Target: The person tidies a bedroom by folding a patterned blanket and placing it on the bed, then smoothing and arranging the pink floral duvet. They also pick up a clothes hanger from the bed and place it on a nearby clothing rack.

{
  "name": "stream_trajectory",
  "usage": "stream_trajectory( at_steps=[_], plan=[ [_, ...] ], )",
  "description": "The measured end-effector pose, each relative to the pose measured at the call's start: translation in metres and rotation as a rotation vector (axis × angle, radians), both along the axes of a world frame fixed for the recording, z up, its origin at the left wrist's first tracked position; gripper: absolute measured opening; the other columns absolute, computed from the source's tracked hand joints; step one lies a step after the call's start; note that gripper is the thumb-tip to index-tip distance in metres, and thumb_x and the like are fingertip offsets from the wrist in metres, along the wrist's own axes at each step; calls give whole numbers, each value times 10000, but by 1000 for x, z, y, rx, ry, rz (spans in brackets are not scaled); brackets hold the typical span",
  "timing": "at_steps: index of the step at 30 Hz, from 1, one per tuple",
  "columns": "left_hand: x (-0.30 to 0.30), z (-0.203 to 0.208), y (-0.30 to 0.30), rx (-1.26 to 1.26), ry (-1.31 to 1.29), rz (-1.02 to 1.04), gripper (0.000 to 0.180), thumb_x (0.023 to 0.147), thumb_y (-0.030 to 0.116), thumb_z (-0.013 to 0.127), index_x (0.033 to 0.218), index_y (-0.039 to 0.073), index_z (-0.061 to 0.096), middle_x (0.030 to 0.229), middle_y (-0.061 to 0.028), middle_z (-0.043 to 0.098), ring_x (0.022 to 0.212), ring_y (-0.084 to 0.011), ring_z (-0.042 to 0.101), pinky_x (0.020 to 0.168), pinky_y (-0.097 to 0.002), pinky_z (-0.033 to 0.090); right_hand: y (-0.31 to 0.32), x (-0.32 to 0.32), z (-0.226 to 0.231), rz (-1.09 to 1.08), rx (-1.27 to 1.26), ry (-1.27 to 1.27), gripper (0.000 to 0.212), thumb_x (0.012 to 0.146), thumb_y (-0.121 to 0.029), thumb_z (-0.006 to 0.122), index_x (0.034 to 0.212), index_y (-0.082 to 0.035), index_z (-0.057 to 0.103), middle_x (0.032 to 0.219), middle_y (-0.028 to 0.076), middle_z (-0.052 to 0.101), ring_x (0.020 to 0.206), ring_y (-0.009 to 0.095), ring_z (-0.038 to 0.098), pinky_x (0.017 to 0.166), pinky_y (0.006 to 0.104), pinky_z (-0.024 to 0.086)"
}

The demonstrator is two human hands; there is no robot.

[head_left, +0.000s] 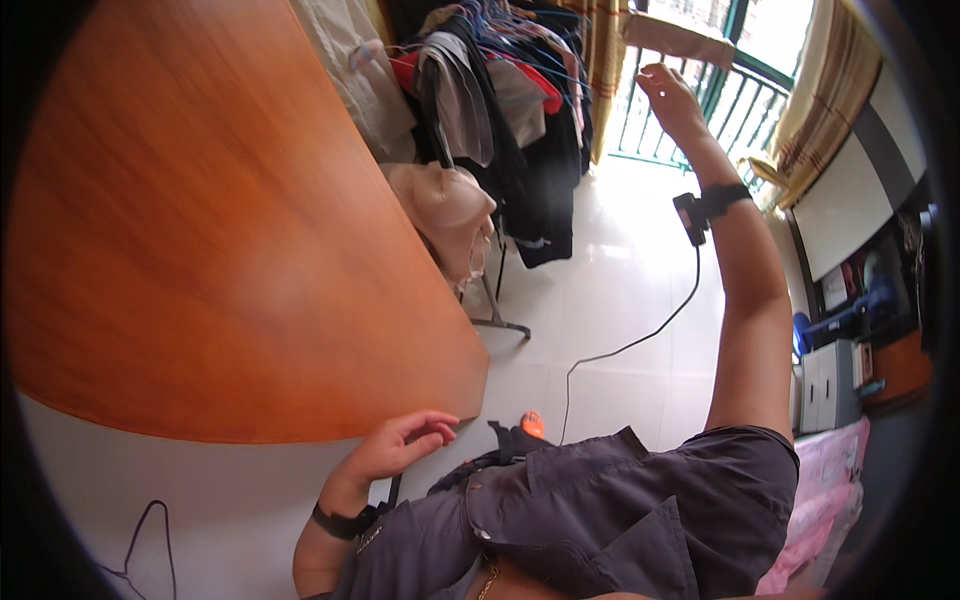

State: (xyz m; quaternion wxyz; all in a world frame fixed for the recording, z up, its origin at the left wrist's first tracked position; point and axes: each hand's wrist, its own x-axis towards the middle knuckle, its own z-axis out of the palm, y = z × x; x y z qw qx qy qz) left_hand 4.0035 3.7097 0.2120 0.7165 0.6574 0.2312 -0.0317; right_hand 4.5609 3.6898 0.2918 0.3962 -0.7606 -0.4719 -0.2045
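My left hand (402,446) is held low in front of my body, beside the corner of a large orange-brown wooden tabletop (250,250). Its fingers are loosely bent and apart, with nothing in them. My right arm reaches far out and up toward a bright barred window. At its end my right hand (674,98) has loosely curled fingers, and I see no object in it. A black strap with a small device (692,215) sits on the right wrist, trailing a black cable (640,345). Another black band (342,522) circles the left wrist.
Left of my right hand stands a rack of hanging clothes (520,110), with a beige padded garment (445,210) below. Patterned curtains (830,110) frame the window. Right are a grey drawer unit (828,385), a blue fan (870,300) and pink plastic-wrapped items (815,510). A thin dark cord (140,540) lies lower left.
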Motion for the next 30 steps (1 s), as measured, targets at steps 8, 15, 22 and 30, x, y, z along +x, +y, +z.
stream_trajectory(
  at_steps=[8, 15, 22, 30],
  plan=[
    [-3, -50, -2, -77, -82, -120, 204, 904, 147, 478, 1040, 17, 559, 898, -30, 597, 845, -89, 543, 743, -229, 422, -244, -164, -99, -89, 157, 326, 284, 915, -279, 467, 927, -16, 573, 778, 66, 573, 708, 135, 557, 614, 253, 452],
    [-6, -106, -48, -170, -45, -516, 206, 903, 181, 479, 1023, 40, 569, 869, -18, 603, 826, -83, 552, 736, -225, 423, -491, -426, -190, -736, 249, 726, 311, 929, -260, 435, 804, -1, 553, 704, 31, 536, 621, 86, 502, 590, 218, 443],
    [-33, -135, -147, -178, 118, -815, 163, 901, 134, 464, 942, 23, 576, 851, -42, 612, 791, -102, 577, 697, -224, 452, -604, -698, -201, -1272, 442, 803, 240, 901, -199, 485, 825, 9, 578, 711, 36, 581, 615, 91, 556, 598, 222, 478],
    [-75, -130, -305, -53, 105, -1150, 155, 891, 155, 461, 918, 41, 563, 849, -53, 613, 780, -120, 572, 682, -230, 431, -673, -978, -182, -1678, 767, 740, 258, 897, -218, 496, 825, 14, 580, 696, 38, 581, 600, 85, 542, 576, 211, 455]
  ],
)
